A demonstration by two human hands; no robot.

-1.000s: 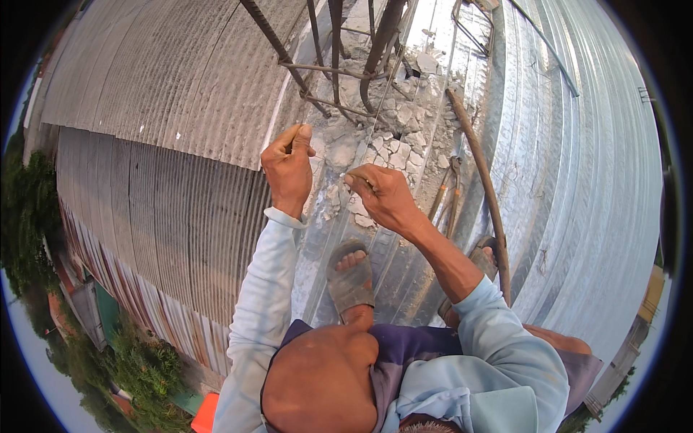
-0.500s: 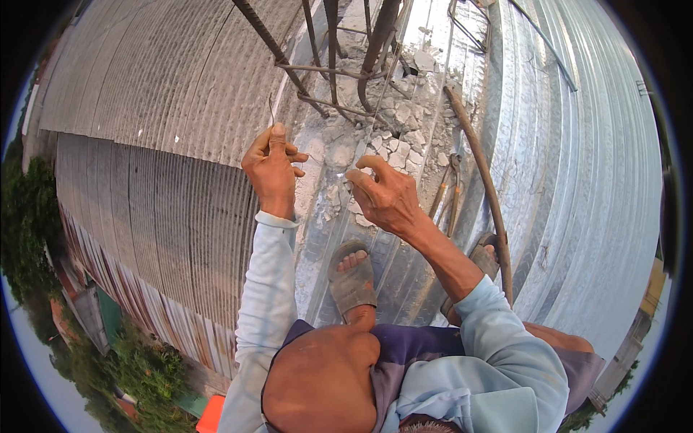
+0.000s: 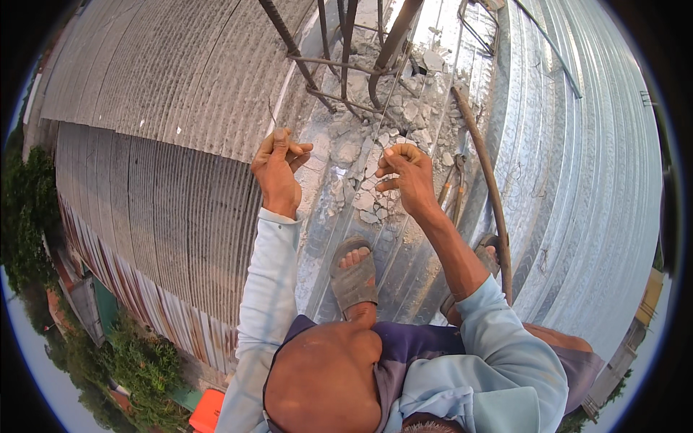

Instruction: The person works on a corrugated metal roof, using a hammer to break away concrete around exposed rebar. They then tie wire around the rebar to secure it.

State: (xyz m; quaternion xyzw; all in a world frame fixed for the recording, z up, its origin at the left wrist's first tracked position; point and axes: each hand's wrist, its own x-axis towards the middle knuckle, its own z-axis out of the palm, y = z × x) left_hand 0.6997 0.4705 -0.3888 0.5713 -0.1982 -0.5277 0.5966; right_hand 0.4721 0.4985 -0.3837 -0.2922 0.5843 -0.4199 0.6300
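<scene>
Holding a thin wire between two raised hands, well short of the rusty rebar cage standing further ahead on the corrugated metal roof. Judging from the scene: early to midway. Showing several cross ties already in place around the upright bars of the cage; showing concrete broken away at its foot and lying as pale rubble beneath the hands. Not yet looped around any bar, as far as can be seen, with the wire running from the right hand up toward the cage and too fine to follow to its end.

Left hand: closed into a loose fist, thumb pressed against the curled fingers, seemingly pinching a short strand that pokes up above the knuckles. Right hand: fingers bent and drawn together at the tips, nipping the wire between thumb and forefinger, palm turned inward. Held well apart from each other, level, above the rubble and touching neither cage nor roof.

Lying just right of the right hand: a long curved rusty bar. Planted below, between the forearms: a sandalled foot.
</scene>
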